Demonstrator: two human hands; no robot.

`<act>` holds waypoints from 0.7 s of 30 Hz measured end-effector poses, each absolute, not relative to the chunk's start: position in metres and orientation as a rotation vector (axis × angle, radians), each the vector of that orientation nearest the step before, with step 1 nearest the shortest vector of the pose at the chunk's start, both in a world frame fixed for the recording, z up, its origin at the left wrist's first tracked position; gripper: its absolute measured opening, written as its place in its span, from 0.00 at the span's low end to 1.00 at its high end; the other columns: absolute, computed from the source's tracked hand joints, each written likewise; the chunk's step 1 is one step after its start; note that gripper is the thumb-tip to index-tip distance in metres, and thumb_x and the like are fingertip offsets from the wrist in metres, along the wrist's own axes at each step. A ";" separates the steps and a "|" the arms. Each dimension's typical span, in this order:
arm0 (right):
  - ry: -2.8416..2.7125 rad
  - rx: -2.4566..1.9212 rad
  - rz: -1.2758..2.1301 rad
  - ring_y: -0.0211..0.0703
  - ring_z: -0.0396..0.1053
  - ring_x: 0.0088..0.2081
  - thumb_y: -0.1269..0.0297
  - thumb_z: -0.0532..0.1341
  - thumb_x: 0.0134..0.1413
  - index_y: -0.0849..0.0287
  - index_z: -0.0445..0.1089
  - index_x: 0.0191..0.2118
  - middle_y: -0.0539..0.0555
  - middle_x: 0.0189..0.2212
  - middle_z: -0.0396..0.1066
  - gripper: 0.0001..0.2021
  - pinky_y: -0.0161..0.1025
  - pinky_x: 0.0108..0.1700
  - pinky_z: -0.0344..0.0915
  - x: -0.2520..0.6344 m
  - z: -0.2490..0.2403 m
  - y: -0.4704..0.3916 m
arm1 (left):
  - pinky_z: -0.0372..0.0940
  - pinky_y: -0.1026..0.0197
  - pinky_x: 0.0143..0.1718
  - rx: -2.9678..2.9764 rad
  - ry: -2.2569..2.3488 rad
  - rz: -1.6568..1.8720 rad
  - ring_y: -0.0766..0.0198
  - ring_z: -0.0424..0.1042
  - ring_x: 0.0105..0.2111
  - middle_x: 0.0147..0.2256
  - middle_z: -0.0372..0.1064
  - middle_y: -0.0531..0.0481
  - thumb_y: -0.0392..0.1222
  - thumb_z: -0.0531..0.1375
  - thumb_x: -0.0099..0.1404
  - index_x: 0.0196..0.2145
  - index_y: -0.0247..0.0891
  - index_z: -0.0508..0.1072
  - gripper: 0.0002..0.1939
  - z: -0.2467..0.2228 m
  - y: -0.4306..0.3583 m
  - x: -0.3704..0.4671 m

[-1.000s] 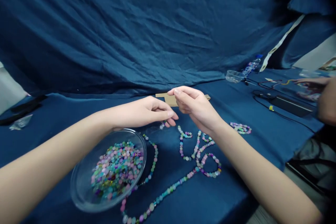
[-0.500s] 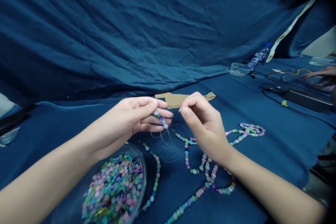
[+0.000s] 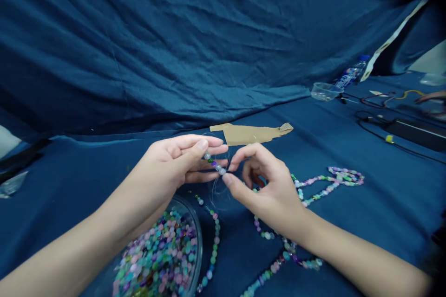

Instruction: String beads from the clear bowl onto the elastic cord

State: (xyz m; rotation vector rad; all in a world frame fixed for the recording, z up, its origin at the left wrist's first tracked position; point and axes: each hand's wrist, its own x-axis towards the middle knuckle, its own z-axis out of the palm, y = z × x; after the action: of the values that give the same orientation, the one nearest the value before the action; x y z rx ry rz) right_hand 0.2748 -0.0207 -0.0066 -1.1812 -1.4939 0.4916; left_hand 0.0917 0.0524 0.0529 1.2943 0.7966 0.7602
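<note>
Between thumb and forefinger, my left hand [image 3: 174, 160] pinches one end of a short row of beads [image 3: 214, 164] in pale, green and purple colours. Its other fingers stretch out behind the row. Thin clear thread loops hang below the beads. My right hand [image 3: 263, 181] is at the lower end of the row, its thumb and forefinger tips close around the last pale bead or the thread there. A clear bowl [image 3: 199, 241] full of mixed beads stands under my left forearm. Strung beads [image 3: 216, 234] curve beside the bowl, and longer strands [image 3: 327, 190] lie under and beyond my right hand.
A torn piece of cardboard [image 3: 249, 134] lies beyond the hands. Further right are a clear plastic cup [image 3: 324, 92], a bottle [image 3: 351, 74], cables and a black adapter [image 3: 418, 132]. Part of another person's hand [image 3: 432, 97] shows at the right edge.
My right hand has moved down and left to the lower end of the bead row. My left hand still pinches the row. The view has shifted slightly.
</note>
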 end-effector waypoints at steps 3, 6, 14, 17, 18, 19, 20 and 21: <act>-1.526 -1.118 0.366 0.35 0.63 0.27 0.69 0.64 0.64 0.53 0.71 0.45 0.50 0.37 0.71 0.05 0.38 0.32 0.64 0.277 -0.003 -0.022 | 0.79 0.67 0.36 1.336 0.818 0.750 0.57 0.84 0.41 0.42 0.84 0.44 0.49 0.68 0.68 0.42 0.40 0.85 0.11 0.051 0.052 0.092; -1.648 -1.094 0.326 0.37 0.65 0.31 0.65 0.65 0.65 0.54 0.75 0.48 0.52 0.39 0.71 0.07 0.39 0.33 0.65 0.277 0.000 -0.020 | 0.79 0.67 0.36 1.401 0.811 0.759 0.58 0.84 0.38 0.39 0.84 0.45 0.48 0.69 0.68 0.40 0.39 0.85 0.10 0.050 0.051 0.092; -1.679 -1.084 0.309 0.34 0.61 0.27 0.65 0.70 0.62 0.55 0.79 0.42 0.51 0.35 0.71 0.04 0.37 0.30 0.62 0.275 -0.010 -0.013 | 0.79 0.66 0.33 1.355 0.835 0.770 0.59 0.84 0.35 0.38 0.84 0.45 0.48 0.69 0.67 0.41 0.38 0.84 0.12 0.048 0.052 0.093; -1.650 -1.038 0.338 0.35 0.66 0.29 0.68 0.69 0.62 0.55 0.80 0.41 0.51 0.35 0.73 0.03 0.37 0.30 0.65 0.277 -0.010 -0.013 | 0.78 0.67 0.32 1.324 0.858 0.773 0.60 0.84 0.34 0.41 0.84 0.44 0.49 0.68 0.68 0.43 0.38 0.83 0.13 0.047 0.055 0.092; -1.639 -1.036 0.379 0.35 0.68 0.30 0.68 0.70 0.62 0.55 0.80 0.41 0.52 0.36 0.74 0.02 0.36 0.30 0.66 0.278 -0.010 -0.013 | 0.78 0.67 0.33 1.315 0.863 0.778 0.59 0.84 0.35 0.41 0.84 0.44 0.50 0.68 0.69 0.44 0.37 0.83 0.14 0.047 0.056 0.091; -1.630 -1.033 0.428 0.35 0.69 0.31 0.68 0.70 0.62 0.56 0.79 0.40 0.52 0.37 0.74 0.02 0.36 0.30 0.67 0.279 -0.010 -0.012 | 0.79 0.66 0.34 1.308 0.868 0.782 0.59 0.84 0.36 0.42 0.84 0.43 0.51 0.67 0.69 0.45 0.38 0.82 0.14 0.047 0.057 0.091; -1.624 -1.029 0.475 0.36 0.70 0.31 0.67 0.70 0.62 0.57 0.78 0.40 0.52 0.38 0.74 0.02 0.36 0.30 0.68 0.280 -0.009 -0.011 | 0.79 0.65 0.35 1.304 0.871 0.790 0.58 0.84 0.37 0.43 0.84 0.43 0.51 0.67 0.69 0.45 0.38 0.82 0.15 0.046 0.057 0.090; -1.623 -1.022 0.511 0.36 0.71 0.32 0.67 0.69 0.62 0.57 0.77 0.39 0.53 0.40 0.73 0.02 0.35 0.30 0.68 0.281 -0.009 -0.010 | 0.80 0.64 0.36 1.303 0.874 0.800 0.57 0.84 0.38 0.44 0.83 0.43 0.52 0.66 0.70 0.46 0.38 0.82 0.16 0.046 0.058 0.089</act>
State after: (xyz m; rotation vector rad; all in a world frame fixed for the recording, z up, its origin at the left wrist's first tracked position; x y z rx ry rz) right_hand 0.2810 -0.0105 -0.0086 -1.0219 -1.6227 0.5107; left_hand 0.0893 0.0583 0.0462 1.3032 0.8743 0.8004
